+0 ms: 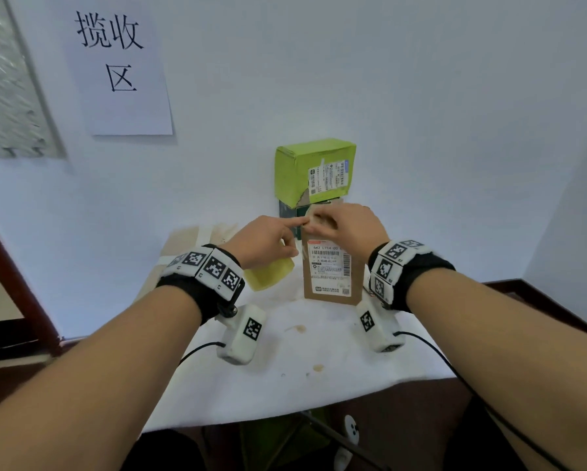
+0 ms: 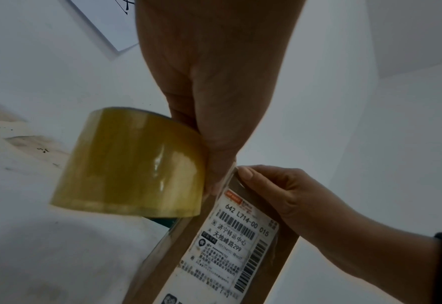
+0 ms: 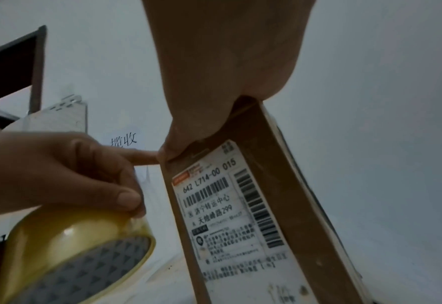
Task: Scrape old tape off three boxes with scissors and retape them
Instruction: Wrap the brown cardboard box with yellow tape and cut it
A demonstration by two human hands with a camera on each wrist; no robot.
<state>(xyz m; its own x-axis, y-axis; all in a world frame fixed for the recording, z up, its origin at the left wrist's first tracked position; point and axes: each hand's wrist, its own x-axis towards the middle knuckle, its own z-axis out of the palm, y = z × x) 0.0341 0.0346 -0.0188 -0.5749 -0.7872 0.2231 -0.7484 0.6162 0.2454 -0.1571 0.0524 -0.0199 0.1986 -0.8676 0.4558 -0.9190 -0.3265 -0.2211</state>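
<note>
A slim brown box [image 1: 329, 266] with a white shipping label stands on end on the white cloth [image 1: 285, 362]. My right hand [image 1: 346, 229] pinches its top edge, thumb on the label side [image 3: 173, 148]. My left hand [image 1: 268, 237] grips a yellowish tape roll [image 1: 270, 271] just left of the box, and its index finger reaches to the box's top left corner. In the left wrist view the tape roll [image 2: 128, 164] hangs beside the brown box [image 2: 214, 257], with glossy clear tape along the box's left side. No scissors are in view.
A green box [image 1: 316, 171] sits against the wall on a dark box [image 1: 287, 210], right behind the brown one. A flattened cardboard box [image 1: 183, 246] lies at the cloth's left rear. A paper sign [image 1: 115, 69] hangs on the wall. The table's front edge is near my forearms.
</note>
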